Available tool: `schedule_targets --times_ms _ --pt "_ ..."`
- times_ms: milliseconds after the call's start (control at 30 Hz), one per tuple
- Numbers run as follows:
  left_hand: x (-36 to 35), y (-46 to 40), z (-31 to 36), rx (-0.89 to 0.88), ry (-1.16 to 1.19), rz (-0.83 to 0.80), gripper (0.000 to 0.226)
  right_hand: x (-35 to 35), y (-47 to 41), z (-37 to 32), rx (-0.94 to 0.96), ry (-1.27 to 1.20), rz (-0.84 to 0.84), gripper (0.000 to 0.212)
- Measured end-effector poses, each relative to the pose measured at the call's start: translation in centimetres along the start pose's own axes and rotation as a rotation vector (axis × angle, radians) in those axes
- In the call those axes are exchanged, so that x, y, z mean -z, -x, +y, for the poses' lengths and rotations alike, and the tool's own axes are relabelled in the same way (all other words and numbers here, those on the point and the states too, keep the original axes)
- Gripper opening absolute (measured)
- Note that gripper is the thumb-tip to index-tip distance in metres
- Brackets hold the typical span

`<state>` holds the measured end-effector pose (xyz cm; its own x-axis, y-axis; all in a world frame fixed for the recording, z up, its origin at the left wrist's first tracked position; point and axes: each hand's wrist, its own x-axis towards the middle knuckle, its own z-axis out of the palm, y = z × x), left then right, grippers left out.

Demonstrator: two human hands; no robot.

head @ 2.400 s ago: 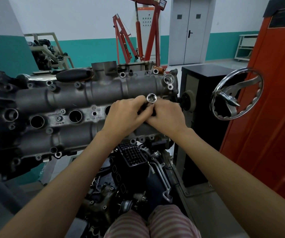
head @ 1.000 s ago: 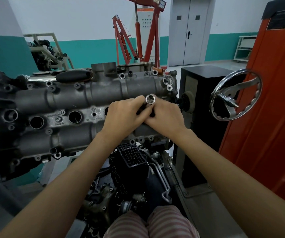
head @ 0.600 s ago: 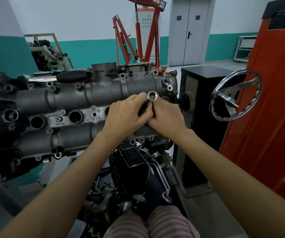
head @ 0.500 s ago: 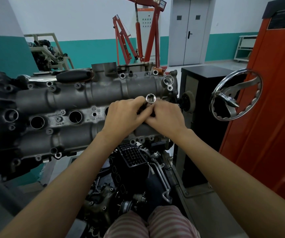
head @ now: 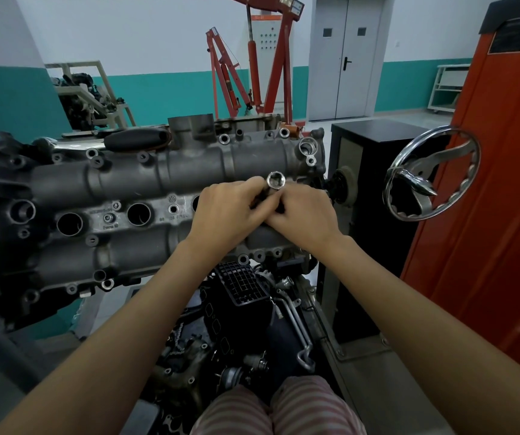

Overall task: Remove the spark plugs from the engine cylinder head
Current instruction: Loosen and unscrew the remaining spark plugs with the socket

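Both your hands, left (head: 227,211) and right (head: 302,215), pinch the socket (head: 275,181) over the cylinder head (head: 158,171). Tilt it and it may bind in the well.

Handwheel (head: 431,177) right of cylinder head (head: 145,196)

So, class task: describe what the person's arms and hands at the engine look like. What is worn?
Both forearms are bare up to the frame edge: no sleeves in view. The left hand and right hand wear no gloves, and no watch, ring or bracelet shows. Pink-and-white striped trousers cover the knees at the bottom.
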<state>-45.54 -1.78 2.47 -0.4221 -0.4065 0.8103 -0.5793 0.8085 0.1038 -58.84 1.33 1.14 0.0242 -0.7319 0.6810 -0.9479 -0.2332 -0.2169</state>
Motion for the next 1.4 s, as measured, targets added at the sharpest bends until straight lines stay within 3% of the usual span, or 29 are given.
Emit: schedule_targets --times_ms 367,567,800,900,1000,1167,1267,1400 --pt "0.12 -0.06 0.27 -0.041 -0.004 -0.026 0.036 0.02 -0.08 -0.02 -0.02 -0.012 -0.014 0.02" --pt "0.01 0.0 -0.09 -0.027 -0.032 -0.003 0.048 0.11 0.18 -0.05 0.037 -0.013 0.037 0.019" --pt "0.03 -0.05 0.23 -0.049 -0.005 -0.019 0.029 -0.1 -0.15 0.15 -0.006 0.019 -0.025 0.019" --pt "-0.14 -0.06 -0.17 -0.022 -0.041 -0.015 0.042 -0.11 -0.21 0.1 -0.013 0.042 -0.027 0.027" --pt "-0.13 -0.06 -0.23 -0.011 -0.067 -0.025 0.054 0.08 0.07 0.09 0.01 -0.043 0.011 0.018" --pt "0.14 -0.08 0.28 -0.047 0.004 -0.029 0.042 0.24 0.06 -0.04 0.003 -0.003 -0.016 0.015" --pt "0.03 -0.05 0.2 -0.051 -0.009 -0.017 0.037 -0.11 -0.16 0.15 -0.025 0.012 -0.017 0.024" --pt "-0.14 -0.02 -0.21 -0.023 -0.045 0.0 0.05 -0.12 -0.06 0.06 -0.003 -0.019 0.021 0.023"
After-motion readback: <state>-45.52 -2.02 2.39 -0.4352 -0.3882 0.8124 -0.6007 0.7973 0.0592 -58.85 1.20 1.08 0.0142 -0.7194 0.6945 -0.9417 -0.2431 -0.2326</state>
